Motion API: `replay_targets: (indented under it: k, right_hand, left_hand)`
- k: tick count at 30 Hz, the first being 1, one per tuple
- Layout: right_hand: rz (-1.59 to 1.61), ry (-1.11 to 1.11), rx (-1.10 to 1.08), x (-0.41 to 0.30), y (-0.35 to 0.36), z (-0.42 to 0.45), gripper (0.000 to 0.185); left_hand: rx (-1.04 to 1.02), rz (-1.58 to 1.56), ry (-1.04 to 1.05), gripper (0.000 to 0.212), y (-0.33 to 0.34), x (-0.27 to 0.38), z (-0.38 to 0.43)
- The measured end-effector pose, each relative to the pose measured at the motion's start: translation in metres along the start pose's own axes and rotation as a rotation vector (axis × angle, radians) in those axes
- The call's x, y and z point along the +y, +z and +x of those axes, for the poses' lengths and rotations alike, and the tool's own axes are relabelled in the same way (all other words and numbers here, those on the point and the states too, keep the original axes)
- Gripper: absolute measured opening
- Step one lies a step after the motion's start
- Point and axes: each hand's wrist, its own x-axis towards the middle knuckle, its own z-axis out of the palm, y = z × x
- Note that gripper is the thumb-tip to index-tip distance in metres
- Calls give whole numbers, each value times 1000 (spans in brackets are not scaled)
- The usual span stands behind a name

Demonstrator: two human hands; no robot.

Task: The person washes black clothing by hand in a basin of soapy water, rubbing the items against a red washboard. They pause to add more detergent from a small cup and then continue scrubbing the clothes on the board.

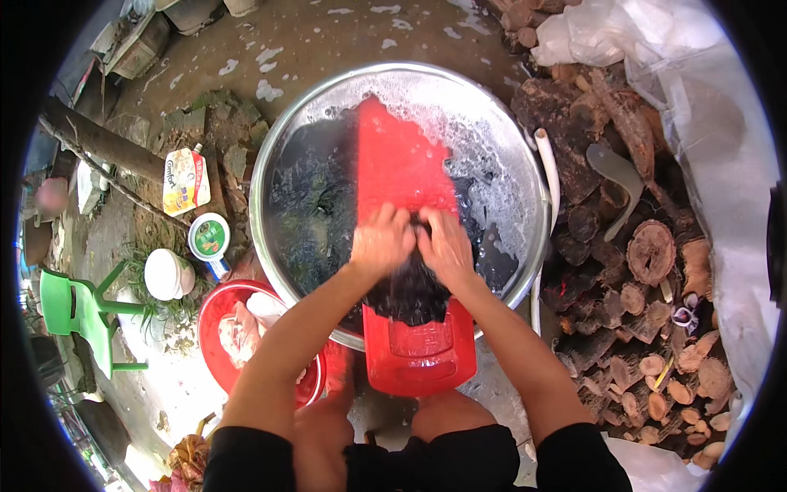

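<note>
A red plastic washboard leans in a large round metal basin, its near end over the rim and its far end in dark, sudsy water. A wet black cloth lies bunched on the board. My left hand grips the cloth from the left. My right hand holds it from the right, close beside the left one. The fingers of both are curled and slightly blurred. More dark fabric seems to lie under the water, but its shape cannot be made out.
A red basin with light-coloured cloths stands at the left, near a white bucket, a round tub with a green label, a Comfort pouch and a green plastic chair. Stacked firewood and a white hose are at the right.
</note>
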Motion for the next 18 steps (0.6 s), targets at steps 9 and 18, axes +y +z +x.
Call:
replay_targets:
  k: [9,18]
  right_hand:
    - [11,-234,-121,-44,-57,-101,21]
    - [-360,98,7,6,2,11,20]
  left_hand:
    - [-117,-272,158,38,-48,54,-107]
    - [134,210,-21,26,13,7,10]
